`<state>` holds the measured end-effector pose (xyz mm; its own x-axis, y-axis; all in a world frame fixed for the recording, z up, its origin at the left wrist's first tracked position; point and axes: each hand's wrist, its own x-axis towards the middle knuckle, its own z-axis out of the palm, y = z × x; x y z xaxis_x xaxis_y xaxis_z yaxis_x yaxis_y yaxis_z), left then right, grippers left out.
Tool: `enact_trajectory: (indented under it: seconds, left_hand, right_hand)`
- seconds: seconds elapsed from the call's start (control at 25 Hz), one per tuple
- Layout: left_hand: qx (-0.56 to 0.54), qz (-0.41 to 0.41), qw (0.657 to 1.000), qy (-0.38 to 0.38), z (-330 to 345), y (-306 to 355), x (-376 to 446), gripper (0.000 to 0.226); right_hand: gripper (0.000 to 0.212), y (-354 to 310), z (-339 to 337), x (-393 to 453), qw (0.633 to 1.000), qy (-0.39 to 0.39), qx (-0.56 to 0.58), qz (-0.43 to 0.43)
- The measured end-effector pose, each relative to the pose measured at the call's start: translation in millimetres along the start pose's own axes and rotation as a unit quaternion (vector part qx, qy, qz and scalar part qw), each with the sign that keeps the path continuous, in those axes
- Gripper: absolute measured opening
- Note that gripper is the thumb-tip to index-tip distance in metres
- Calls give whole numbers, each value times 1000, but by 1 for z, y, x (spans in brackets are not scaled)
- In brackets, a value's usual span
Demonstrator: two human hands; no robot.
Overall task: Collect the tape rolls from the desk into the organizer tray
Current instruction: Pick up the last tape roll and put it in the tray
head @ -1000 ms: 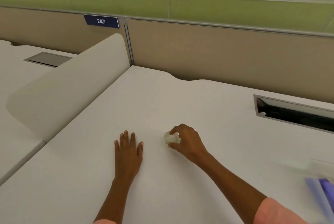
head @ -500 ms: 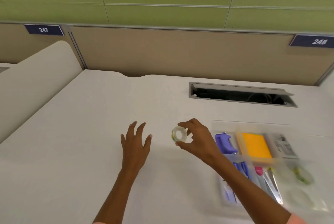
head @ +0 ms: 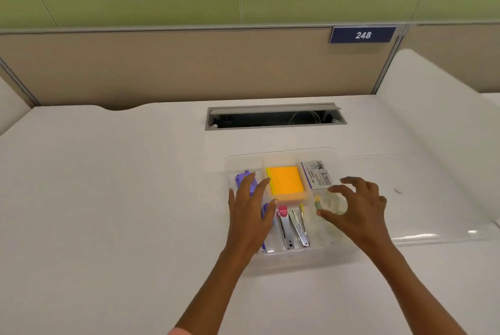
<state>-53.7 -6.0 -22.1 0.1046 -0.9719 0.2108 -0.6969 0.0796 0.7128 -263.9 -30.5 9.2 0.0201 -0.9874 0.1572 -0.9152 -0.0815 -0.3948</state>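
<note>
The clear organizer tray (head: 303, 259) sits on the white desk (head: 113, 199) right of centre. A clear tape roll (head: 332, 203) with a yellow-green edge lies flat in the tray's right compartment. My right hand (head: 357, 210) hovers over it with fingers spread, thumb and forefinger on either side of the roll. A second faint clear tape roll (head: 331, 236) lies nearer me in the same compartment. My left hand (head: 250, 213) is flat over the tray's left side, fingers apart, holding nothing.
The tray also holds an orange sticky-note pad (head: 286, 180), a purple tool (head: 242, 179), a stapler with a pink end (head: 284, 223), a metal clip tool (head: 300, 226) and a printed card (head: 316, 175). An open cable slot (head: 274, 118) lies behind it. Beige partitions surround the desk.
My view swung right from desk 247 to 248. My right hand lifted the tape roll off the desk, carried it right to the tray and spread its fingers. My left hand moved onto the tray.
</note>
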Motion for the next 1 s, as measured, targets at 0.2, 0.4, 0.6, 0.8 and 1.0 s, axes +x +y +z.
enact_trajectory:
  seconds: [0.2, 0.4, 0.6, 0.8, 1.0]
  left_hand:
    - [63, 54, 996, -35, 46, 31, -11, 34]
    - [134, 57, 985, -96, 82, 54, -9, 31]
    - [194, 16, 971, -137, 99, 58, -6, 32]
    - [215, 15, 966, -143, 99, 58, -7, 33]
    - [256, 10, 954, -154, 101, 60, -5, 36]
  right_hand:
    - [55, 48, 3, -5, 994, -82, -55, 47]
    - [58, 65, 8, -2, 984, -147, -55, 86]
    - [63, 68, 14, 3, 977, -186, -33, 101]
    - [67, 70, 21, 6, 973, -197, -9, 118]
    - [67, 69, 21, 7, 969, -208, 10, 131]
